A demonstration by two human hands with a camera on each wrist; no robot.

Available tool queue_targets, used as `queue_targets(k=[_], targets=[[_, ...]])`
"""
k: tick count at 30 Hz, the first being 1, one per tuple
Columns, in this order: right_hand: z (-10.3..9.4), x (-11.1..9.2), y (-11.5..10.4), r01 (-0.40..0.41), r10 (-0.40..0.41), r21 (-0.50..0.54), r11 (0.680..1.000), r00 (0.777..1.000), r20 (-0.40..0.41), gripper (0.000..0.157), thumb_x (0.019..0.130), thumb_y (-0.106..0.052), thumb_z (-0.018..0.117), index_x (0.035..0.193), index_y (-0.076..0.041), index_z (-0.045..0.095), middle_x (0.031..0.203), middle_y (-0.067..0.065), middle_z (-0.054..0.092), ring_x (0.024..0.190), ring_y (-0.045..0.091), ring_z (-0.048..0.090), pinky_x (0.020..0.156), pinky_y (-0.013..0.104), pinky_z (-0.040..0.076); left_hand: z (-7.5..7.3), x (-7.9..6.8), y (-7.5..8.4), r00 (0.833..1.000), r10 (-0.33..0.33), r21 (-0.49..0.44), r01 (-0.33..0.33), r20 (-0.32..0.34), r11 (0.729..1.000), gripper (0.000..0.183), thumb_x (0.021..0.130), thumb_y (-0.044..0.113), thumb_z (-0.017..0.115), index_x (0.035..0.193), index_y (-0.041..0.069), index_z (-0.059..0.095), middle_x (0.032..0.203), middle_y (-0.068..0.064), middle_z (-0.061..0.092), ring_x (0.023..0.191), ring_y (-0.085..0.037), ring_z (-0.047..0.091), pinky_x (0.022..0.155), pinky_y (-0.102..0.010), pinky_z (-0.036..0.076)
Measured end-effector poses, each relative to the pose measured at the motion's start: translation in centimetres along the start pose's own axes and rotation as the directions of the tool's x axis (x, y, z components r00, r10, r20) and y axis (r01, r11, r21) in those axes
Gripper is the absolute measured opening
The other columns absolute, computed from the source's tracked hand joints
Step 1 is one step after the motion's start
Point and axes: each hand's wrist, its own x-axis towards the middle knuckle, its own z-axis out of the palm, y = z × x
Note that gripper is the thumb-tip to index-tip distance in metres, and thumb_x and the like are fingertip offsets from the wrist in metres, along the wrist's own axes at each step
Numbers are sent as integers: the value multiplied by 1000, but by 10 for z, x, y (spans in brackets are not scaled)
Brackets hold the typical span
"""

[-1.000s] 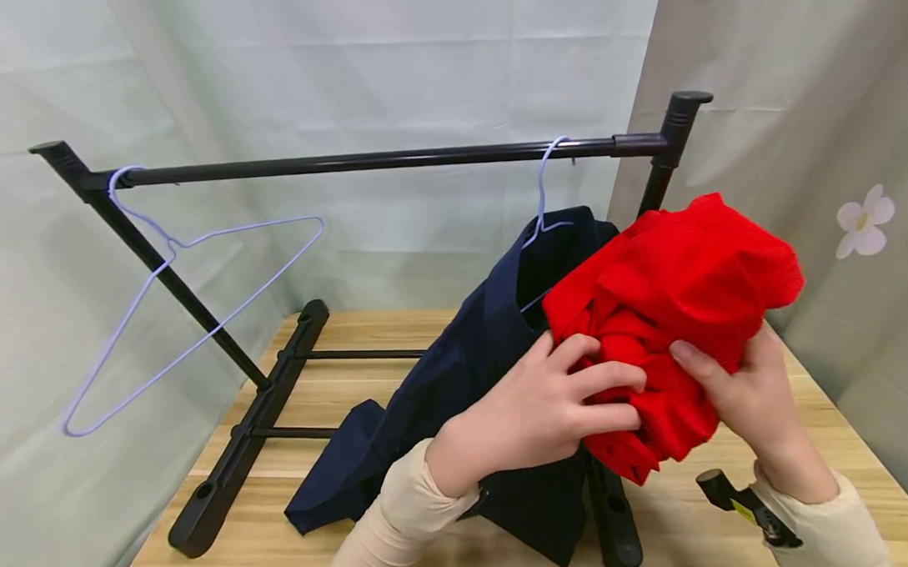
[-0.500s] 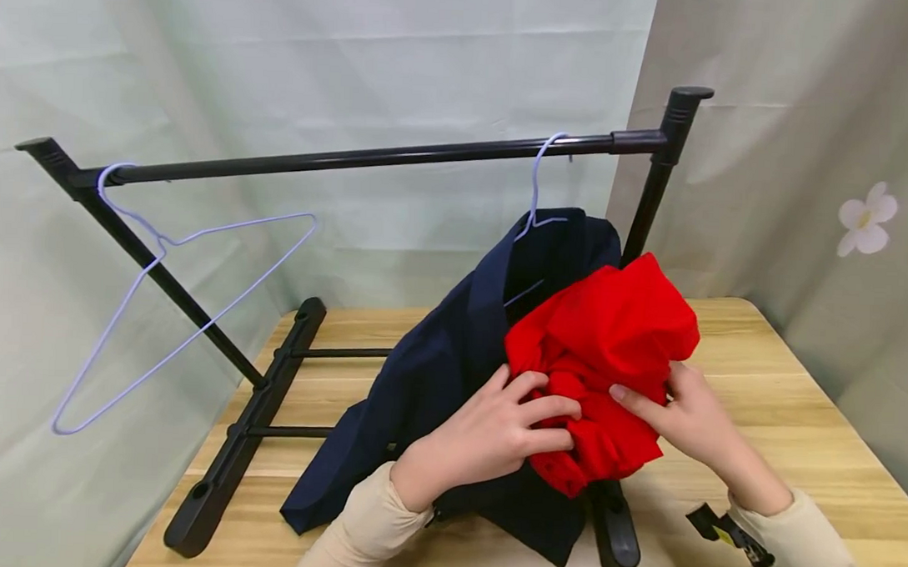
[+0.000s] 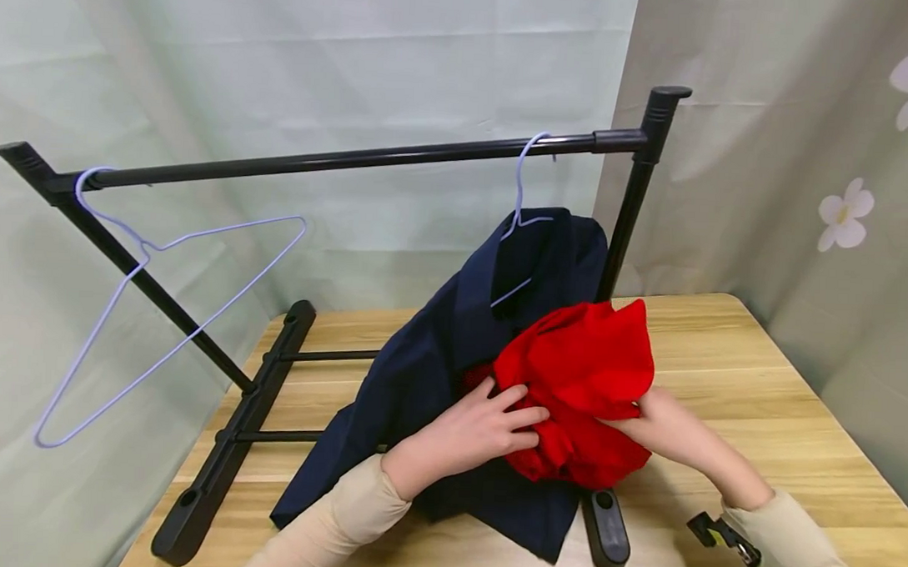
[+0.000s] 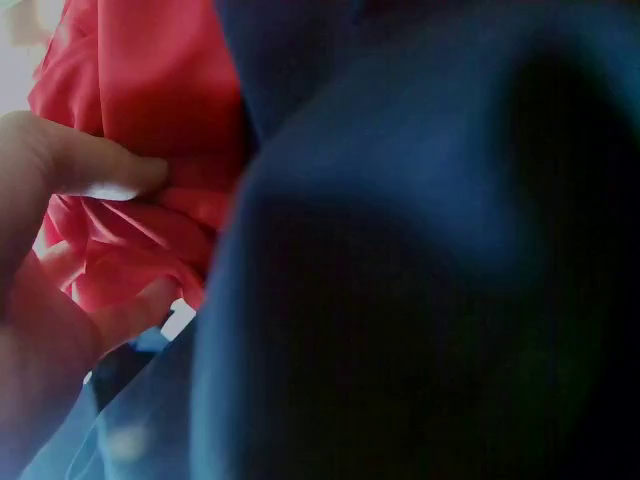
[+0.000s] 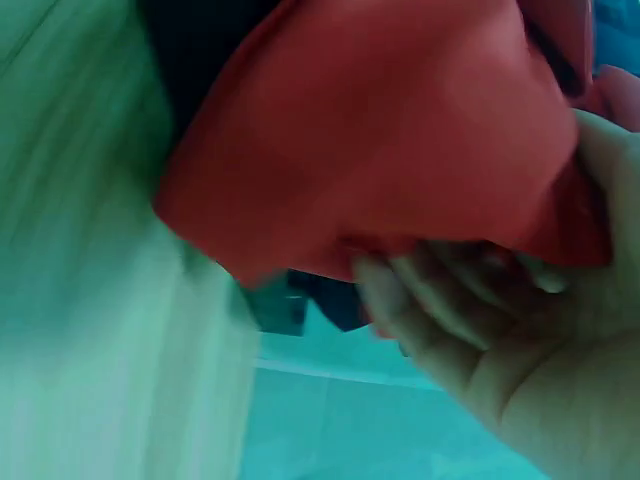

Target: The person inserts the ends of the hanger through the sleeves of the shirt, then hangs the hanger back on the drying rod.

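A bunched-up red garment (image 3: 582,363) is held between both hands, low in front of the rack's right end. My left hand (image 3: 467,434) grips its left side; in the left wrist view the thumb and fingers pinch its folds (image 4: 170,90). On the other side my right hand (image 3: 674,429) holds it, fingers curled beneath the cloth (image 5: 380,130) in the right wrist view. Behind the bundle a navy garment (image 3: 429,358) hangs askew on a lilac wire hanger (image 3: 519,186), its lower part spread down to the table. The red folds cover part of it.
A black clothes rack (image 3: 353,159) stands on the wooden table (image 3: 750,394). At its left end hangs a bare lilac hanger (image 3: 197,333). The right foot (image 3: 606,531) of the rack lies just below the red bundle. Pale curtains (image 3: 394,73) enclose the back and sides.
Both hands have lowered the red garment and brought it left, from in front of the right post down beside the navy garment. The right hand has slid further beneath it.
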Motion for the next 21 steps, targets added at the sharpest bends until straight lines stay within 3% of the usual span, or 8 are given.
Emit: queue_targets(k=[6,11,16,19,21], targets=[[15,-1,21,25,-25,-12,1000,999,47,29,86,-18,66,111,-6,57,104,1,58,93,12,54,78,29,45,23,1,12,999,-49,-67,50,14,997,28,85,13,64,106,32,62,129,6,46,114,-22,38,82,-49,42],[10,0,24,-9,11,-18,1000,996,93,26,86,-17,66,106,-4,57,100,3,57,90,13,54,77,30,45,21,-1,13,998,-61,-116,64,30,991,35,78,11,70,106,30,61,131,6,45,116,-23,37,86,-53,39],[-22,-2,16,6,-2,-23,1000,986,168,23,84,-25,69,102,-13,60,95,-4,60,85,8,55,71,28,48,0,-11,10,999,-51,-300,50,4,953,43,75,7,69,111,29,58,132,7,43,121,-21,34,98,-57,27],[-54,-6,6,4,7,-74,997,989,151,24,82,-29,72,100,-18,61,91,-8,61,80,6,57,65,26,49,-16,-20,5,990,-86,-393,35,-113,919,37,79,7,64,111,26,59,128,4,47,121,-20,36,103,-55,22],[-78,-9,-4,2,10,-121,993,996,94,24,80,-27,74,98,-19,61,90,-7,61,79,7,57,64,25,48,-25,-25,0,970,-136,-431,37,-201,901,32,82,7,60,110,23,61,125,1,49,120,-21,39,104,-50,25]])
